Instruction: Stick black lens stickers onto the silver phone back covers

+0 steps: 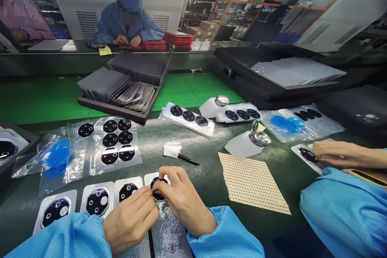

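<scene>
My left hand (pixel 133 215) and my right hand (pixel 183 199) meet over the black octagonal lens cover (pixel 157 196) at the top of a silvery back panel (pixel 171 229). Thumbs and fingertips are pinched together at the cover's edge. Whatever sits between them is too small or too hidden to make out. To the left lie more panels with the same black octagon, among them a left end panel (pixel 54 211), a second panel (pixel 97 200) and a third panel (pixel 128 189), partly under my left hand.
Beyond my hands lie a white wipe (pixel 172 149), black tweezers (pixel 189 159) and plastic sheets of round black covers (pixel 117 139). A dotted yellow sticker sheet (pixel 254 183) and a dispenser bottle (pixel 249 143) stand right, near a co-worker's hand (pixel 347 153). Black trays (pixel 121 111) line the back.
</scene>
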